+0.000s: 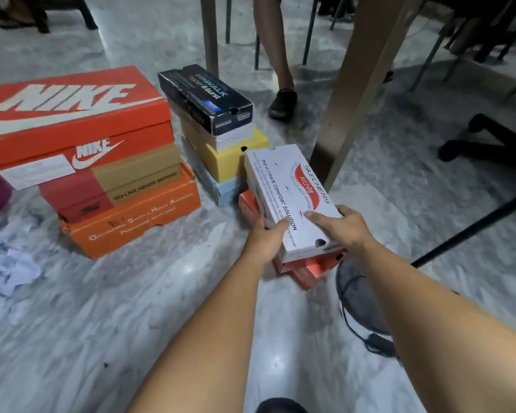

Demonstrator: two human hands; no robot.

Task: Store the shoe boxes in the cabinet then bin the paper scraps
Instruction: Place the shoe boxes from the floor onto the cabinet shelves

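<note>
While both hands grip the white box, stacked boxes crowd leftward.

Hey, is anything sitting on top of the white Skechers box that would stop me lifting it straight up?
Nothing visible does. The white Skechers box tops its stack, on a red box. The left hand and right hand already hold its near end. The table leg stands just behind it.
</note>
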